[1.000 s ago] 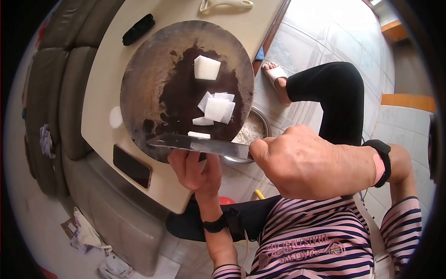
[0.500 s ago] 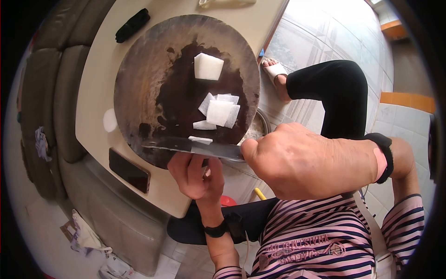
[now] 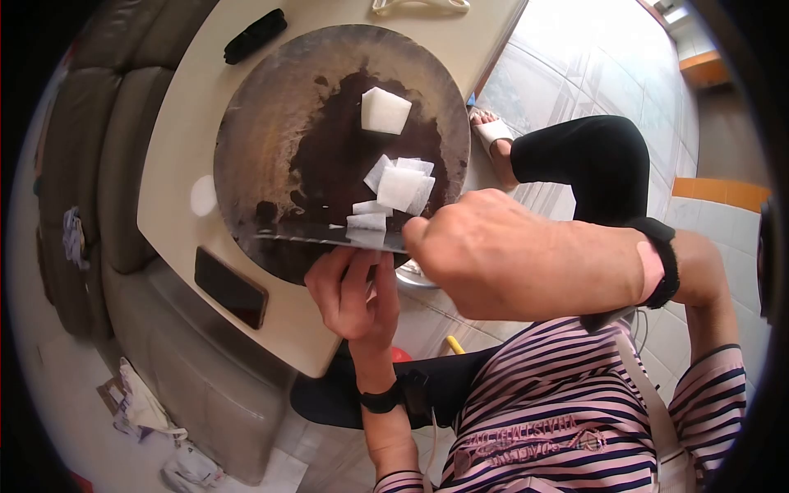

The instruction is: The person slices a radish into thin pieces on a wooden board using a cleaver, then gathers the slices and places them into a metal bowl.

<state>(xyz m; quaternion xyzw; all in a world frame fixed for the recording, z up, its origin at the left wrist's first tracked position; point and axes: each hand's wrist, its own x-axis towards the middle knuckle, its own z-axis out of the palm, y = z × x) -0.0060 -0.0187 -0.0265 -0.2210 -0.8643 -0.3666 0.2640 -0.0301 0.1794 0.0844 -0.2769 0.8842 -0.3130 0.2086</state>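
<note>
My right hand [image 3: 493, 255] is closed around the handle of a kitchen knife [image 3: 316, 238], whose blade lies across the near side of a round chopping board [image 3: 259, 140]. Just below the blade, my left hand [image 3: 353, 296] has its fingers curled together against a piece of white radish, mostly hidden by the fingers and knife. On the far side of the blade rests a thin cut slice [image 3: 366, 222]. Several overlapping white slices [image 3: 400, 189] lie farther up the board, and a larger white radish block [image 3: 385, 111] sits beyond them.
A phone [image 3: 231, 287] lies on the table [image 3: 168, 189] left of the board, near a white round spot [image 3: 203, 195]. A black case [image 3: 255, 36] and a white-handled tool [image 3: 419, 6] are at the back. Part of a metal bowl [image 3: 417, 278] shows below the table edge.
The knife and both hands have shifted slightly up the view relative to the board. A slice beside the blade now lies nearer the pile, with more of it showing.
</note>
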